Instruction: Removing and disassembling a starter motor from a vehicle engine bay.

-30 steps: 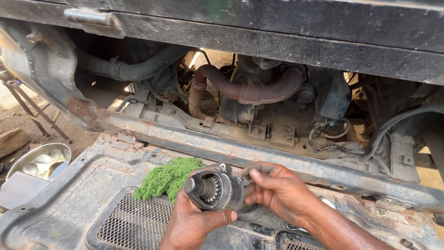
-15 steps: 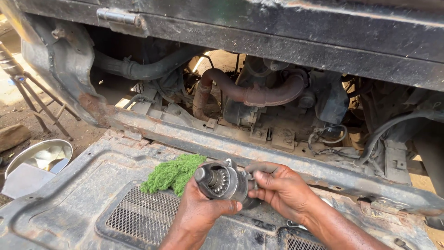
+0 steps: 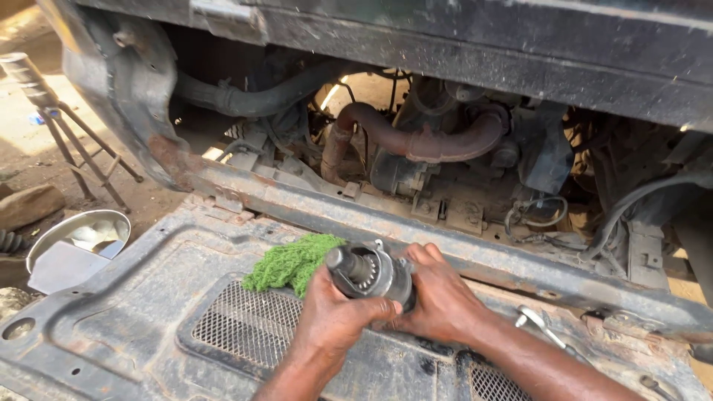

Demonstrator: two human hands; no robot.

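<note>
So both hands are wrapped around a round grey metal motor part with a toothed gear on a short shaft sticking out of its end (image 3: pixel 369 272), held just above a dirty dark grey metal panel with mesh grilles (image 3: pixel 148 304). The left hand (image 3: pixel 336 315) comes up from below, fingers curled tight on the near side of the housing, thumb up by the rim next to the gear. The right hand (image 3: pixel 442 297) is clamped on the back end of the part from the right, fingers bunched together over the body, so both hands are closed on the same piece. The gear end points left and a bit toward the camera.

Touching the part on its left is a crumpled bright green knitted rag (image 3: pixel 291 261), lying on the panel right at the edge of the mesh. To the right of the right wrist there's a shiny silver metal tool (image 3: pixel 536 324) lying on the panel, can't tell exactly what kind. Behind all that is the open engine bay with a rusty brown curved pipe (image 3: pixel 416 137) and a black rubber hose (image 3: pixel 260 96). Off on the left, on the dirt, sits a round silver metal bowl (image 3: pixel 78 234)
</note>
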